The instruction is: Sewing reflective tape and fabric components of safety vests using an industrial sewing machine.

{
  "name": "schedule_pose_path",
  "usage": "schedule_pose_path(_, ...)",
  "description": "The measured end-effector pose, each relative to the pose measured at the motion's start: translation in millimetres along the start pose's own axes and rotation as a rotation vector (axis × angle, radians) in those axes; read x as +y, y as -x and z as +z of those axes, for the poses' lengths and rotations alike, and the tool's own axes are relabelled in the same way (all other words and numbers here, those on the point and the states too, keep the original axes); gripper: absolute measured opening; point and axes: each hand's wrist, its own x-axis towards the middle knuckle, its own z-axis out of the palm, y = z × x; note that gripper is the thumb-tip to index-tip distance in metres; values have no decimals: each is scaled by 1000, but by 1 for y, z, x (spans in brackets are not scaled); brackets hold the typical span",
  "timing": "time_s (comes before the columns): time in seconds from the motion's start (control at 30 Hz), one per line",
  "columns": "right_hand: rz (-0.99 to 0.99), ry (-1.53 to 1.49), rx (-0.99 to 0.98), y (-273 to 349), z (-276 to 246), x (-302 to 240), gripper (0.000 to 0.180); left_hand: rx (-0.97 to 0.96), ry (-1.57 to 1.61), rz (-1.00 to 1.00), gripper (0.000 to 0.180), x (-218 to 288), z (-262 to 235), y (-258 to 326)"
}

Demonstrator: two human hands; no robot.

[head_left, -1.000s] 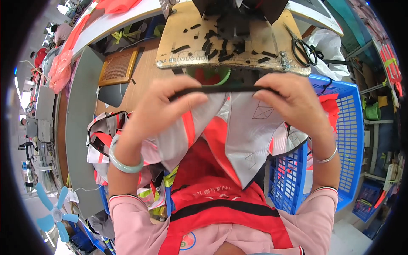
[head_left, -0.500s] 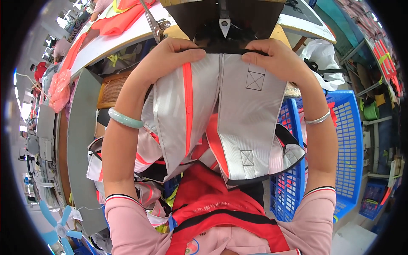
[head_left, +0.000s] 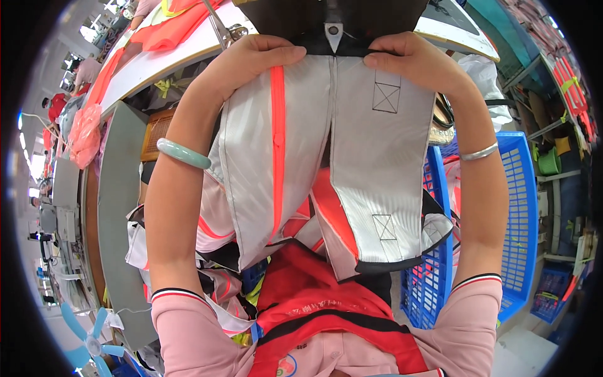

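Note:
A silver-grey sewn piece, perhaps part of a vest, hangs between my two hands. An orange zip-like strip runs down its left panel, and boxed cross stitching marks the right one. My left hand pinches its far edge, thumb on top, near the black band along that edge. Farther right, my right hand grips the same edge with the thumb above and the fingers beneath. Between the hands, a pointed metal piece on a dark machine-like body sits right at the band.
To the right stands a blue plastic basket with slotted sides. More grey, black and orange pieces are heaped at the lower left. Behind the left arm rises a grey panel. Bright orange cloth lies on the white table at the far left.
Both hands have moved farther away, carrying the silver-grey piece up toward the pointed metal piece. The lower end of its right panel has shifted rightward.

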Motion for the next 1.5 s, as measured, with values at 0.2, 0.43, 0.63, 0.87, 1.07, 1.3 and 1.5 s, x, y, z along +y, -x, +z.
schedule_pose_path(0.2,51,41,316,33,-21,18,37,95,249,-77,39,5,-23,13)
schedule_pose_path(0.43,541,-204,675,369,-93,97,40,-258,-235,44,32,-13,10,81)
schedule_pose_path(0.63,594,346,934,503,-167,79,38,-414,-252,74,35,7,41,91)
schedule_pose_path(0.87,171,590,755,297,-31,-23,25,-580,-316,180,30,41,108,70)
schedule_pose_path(1.07,-278,570,292,149,134,-113,39,-627,-327,62,28,39,120,72)
schedule_pose_path(1.3,-70,529,15,120,128,-60,20,-130,149,114,38,-24,114,117)
schedule_pose_path(1.5,-107,97,229,111,79,-50,21,44,-245,170,31,-42,98,150)
